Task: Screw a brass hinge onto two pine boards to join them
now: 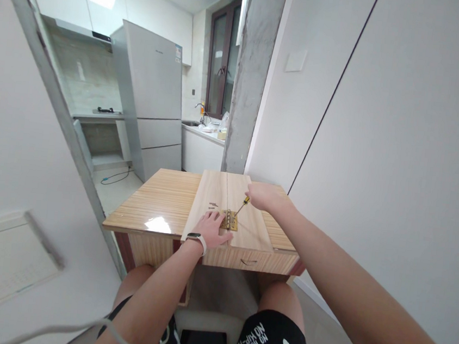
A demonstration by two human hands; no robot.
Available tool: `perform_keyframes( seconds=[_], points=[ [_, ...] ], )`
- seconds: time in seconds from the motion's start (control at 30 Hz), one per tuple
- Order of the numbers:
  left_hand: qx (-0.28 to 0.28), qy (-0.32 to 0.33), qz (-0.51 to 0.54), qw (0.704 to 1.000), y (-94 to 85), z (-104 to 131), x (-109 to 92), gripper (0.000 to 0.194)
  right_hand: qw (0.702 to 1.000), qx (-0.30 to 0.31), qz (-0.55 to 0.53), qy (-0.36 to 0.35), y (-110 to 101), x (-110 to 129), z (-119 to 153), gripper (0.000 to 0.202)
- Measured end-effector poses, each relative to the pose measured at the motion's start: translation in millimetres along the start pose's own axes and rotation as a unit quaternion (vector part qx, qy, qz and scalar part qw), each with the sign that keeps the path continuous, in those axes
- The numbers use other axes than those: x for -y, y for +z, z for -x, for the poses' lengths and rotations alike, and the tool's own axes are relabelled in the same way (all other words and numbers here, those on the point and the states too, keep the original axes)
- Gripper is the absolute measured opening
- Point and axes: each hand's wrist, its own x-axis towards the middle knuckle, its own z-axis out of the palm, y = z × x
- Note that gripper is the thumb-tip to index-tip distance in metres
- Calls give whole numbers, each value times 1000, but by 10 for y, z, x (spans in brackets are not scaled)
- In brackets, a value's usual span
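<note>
A brass hinge lies flat across the seam between two pale wooden boards. My right hand is closed around the handle of a screwdriver, which leans with its tip down at the hinge's right leaf. Spread over the hinge's left side and the board, my left hand has its fingers apart and presses down. Several small dark screws lie on the left board, just beyond my left fingertips. Whether the screwdriver tip sits in a screw is too small to tell.
Beneath the boards stands a wood-grain desk with a drawer in front. A white wall rises close on the right. Behind are a grey fridge and a kitchen counter. A pale cable crosses near my left forearm.
</note>
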Motion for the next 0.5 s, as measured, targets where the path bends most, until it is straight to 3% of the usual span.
perform_keyframes(
  seconds=[0.23, 0.5],
  points=[
    [1, -3, -1, 1000, 0, -6, 1, 81, 998, -3, -3, -61, 127, -144, 17, 32],
    [-13, 9, -2, 1000, 11, -4, 10, 80, 997, -39, 11, -60, 37, -35, 68, 23]
  ],
)
